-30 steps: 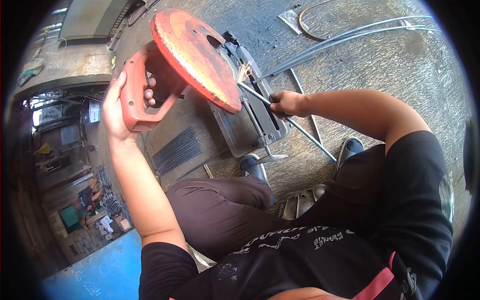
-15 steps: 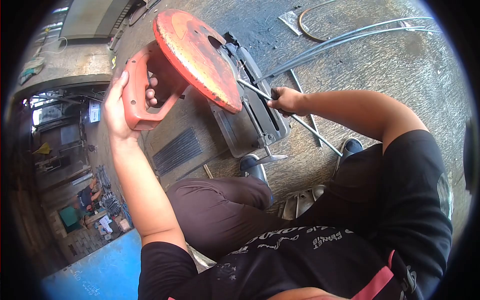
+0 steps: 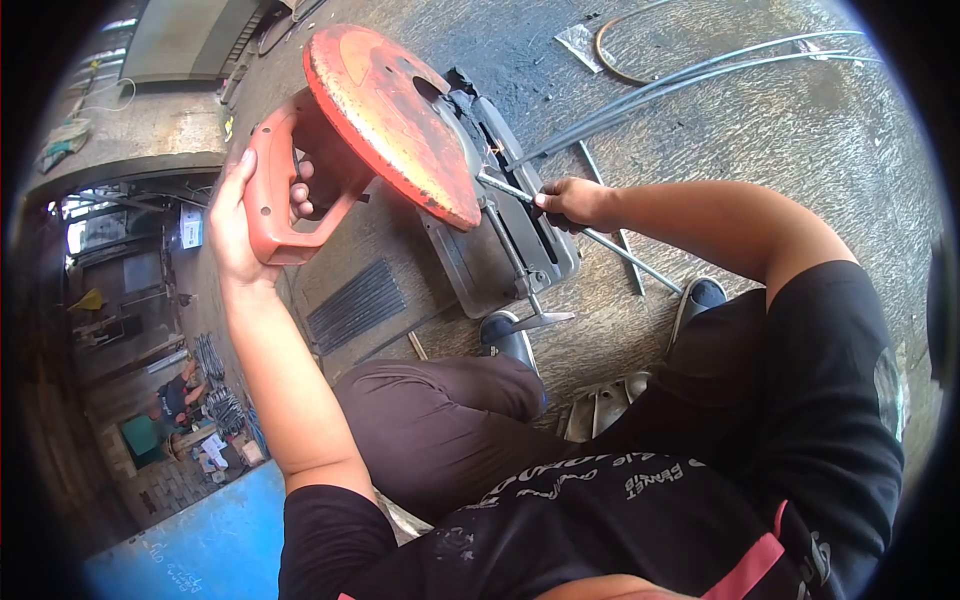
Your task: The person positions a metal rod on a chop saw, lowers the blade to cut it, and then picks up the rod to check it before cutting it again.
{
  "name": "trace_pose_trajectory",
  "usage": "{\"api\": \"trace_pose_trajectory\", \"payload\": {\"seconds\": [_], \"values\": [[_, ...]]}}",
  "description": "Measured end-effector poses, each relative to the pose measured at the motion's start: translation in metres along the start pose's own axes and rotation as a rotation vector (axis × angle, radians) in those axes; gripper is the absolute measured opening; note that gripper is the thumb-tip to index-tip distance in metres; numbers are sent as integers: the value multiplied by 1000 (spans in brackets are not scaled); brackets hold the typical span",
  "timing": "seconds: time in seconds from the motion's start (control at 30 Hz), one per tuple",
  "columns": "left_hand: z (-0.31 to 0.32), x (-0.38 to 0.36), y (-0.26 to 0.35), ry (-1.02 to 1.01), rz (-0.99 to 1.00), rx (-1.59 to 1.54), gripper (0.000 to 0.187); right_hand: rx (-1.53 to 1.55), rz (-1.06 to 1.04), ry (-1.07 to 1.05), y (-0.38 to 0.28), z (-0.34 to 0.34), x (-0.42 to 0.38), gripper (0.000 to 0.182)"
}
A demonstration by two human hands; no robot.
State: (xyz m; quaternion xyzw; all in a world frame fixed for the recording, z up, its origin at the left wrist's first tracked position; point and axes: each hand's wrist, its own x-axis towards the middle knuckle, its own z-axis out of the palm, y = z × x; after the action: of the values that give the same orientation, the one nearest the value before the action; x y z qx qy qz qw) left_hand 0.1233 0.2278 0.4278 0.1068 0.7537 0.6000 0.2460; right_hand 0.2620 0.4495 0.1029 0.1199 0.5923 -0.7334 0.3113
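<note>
**Open metal workshop, ground-level cutting station**

Rough, soot-stained concrete floor (image 3: 800, 130) throughout. At 12 o'clock, a worn red-guarded chop saw (image 3: 390, 120) on a grey steel base (image 3: 500, 250). At 1 o'clock, long thin grey steel rods (image 3: 690, 75) lying loose. At 8 o'clock, bundled dark metal stock (image 3: 215, 385) beside a crouching worker (image 3: 172, 395).

Chop saw (image 3: 400, 120): worn orange-red blade guard, scuffed and rust-flecked, with a matching loop handle (image 3: 275, 185); head tilted up over its grey metal base (image 3: 500, 250) on the concrete floor. Steel rod (image 3: 600, 240): thin, straight, grey; lies slanted across the base, one end under the guard.
</note>
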Motion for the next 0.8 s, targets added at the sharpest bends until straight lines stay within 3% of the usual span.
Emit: {"api": "trace_pose_trajectory", "payload": {"seconds": [0.13,0.2,0.4,0.7,0.8], "values": [[0,1,-1,13,2,1,45,74,6,29,0,5,4,30],[1,0,-1,16,3,-2,45,-47,-5,128,-1,6,7,27],[1,0,0,6,2,-8,45,-78,-27,170,3,2,12,26],[1,0,-1,0,12,-6,45,32,-122,134,4,7,15,26],[0,0,-2,0,2,-9,45,102,-61,123,-8,8,3,30]]}}
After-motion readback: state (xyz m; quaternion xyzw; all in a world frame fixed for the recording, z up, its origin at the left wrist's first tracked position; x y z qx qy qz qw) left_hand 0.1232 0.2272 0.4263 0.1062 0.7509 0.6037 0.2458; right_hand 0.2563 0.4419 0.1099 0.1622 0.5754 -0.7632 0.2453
